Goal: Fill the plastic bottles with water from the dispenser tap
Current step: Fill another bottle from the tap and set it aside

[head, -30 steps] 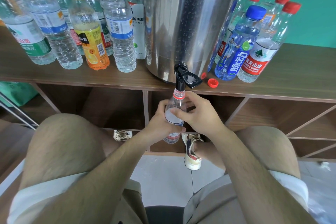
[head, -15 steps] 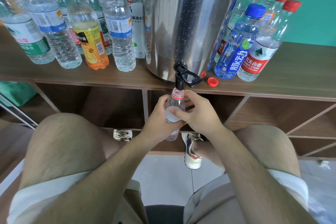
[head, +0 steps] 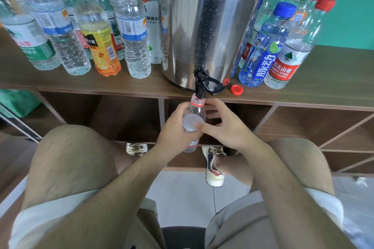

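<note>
Left grip (head: 176, 128) is wrapped round the bottle (head: 195, 111), fingers curled behind it, holding it upright out in front of the counter (head: 323, 87)! Right grip (head: 224, 127) comes in from the other side: thumb laid on the bottle's front, index finger curling up to the neck, the other fingers spread loose behind. The bottle's open mouth sits right under the black tap (head: 200, 87), touching or just below, hard to tell. That tap juts from the foot of the steel dispenser (head: 202, 26), standing on the counter. A red cap (head: 237, 89) lies loose just right of the tap. Capped bottles crowd both flanks: the left row (head: 131, 26), the right cluster (head: 269, 46). Under the counter, open cubbies (head: 121, 115), with a bare knee either side.
</note>
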`<state>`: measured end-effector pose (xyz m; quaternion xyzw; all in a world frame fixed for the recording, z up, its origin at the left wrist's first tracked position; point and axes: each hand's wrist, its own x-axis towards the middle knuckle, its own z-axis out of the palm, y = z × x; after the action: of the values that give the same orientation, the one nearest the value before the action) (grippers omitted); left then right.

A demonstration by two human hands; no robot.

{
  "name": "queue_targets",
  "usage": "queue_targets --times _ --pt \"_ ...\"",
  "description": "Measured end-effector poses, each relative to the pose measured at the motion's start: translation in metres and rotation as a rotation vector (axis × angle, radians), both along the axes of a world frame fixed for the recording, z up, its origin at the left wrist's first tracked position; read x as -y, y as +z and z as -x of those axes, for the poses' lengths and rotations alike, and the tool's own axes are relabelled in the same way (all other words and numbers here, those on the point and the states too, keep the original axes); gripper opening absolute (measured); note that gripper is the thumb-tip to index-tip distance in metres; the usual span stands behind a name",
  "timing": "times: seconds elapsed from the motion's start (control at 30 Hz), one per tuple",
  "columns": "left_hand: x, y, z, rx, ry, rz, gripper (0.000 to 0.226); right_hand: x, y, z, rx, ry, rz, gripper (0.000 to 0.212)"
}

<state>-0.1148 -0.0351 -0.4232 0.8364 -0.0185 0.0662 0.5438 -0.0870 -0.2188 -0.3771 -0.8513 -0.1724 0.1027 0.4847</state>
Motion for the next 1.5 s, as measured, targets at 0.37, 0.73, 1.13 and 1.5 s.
queue_targets --times 0.37,0.73,1.13,1.5 --pt "0.001 -0.001 -0.001 0.025 -0.016 -0.018 0.073 0.013 -0.013 -0.004 -0.246 0.097 0.249 0.089" --pt "0.002 -0.004 -0.001 0.027 -0.02 -0.024 0.077 -0.021 -0.039 0.003 -0.139 0.012 0.15 0.068" --pt "0.001 -0.01 -0.003 -0.045 -0.088 -0.003 0.09 -0.019 -0.05 -0.001 -0.091 -0.023 0.185 0.067" --pt "-0.002 -0.017 -0.001 -0.086 -0.049 -0.008 0.068 -0.007 -0.037 -0.001 -0.155 0.005 0.174 0.082"
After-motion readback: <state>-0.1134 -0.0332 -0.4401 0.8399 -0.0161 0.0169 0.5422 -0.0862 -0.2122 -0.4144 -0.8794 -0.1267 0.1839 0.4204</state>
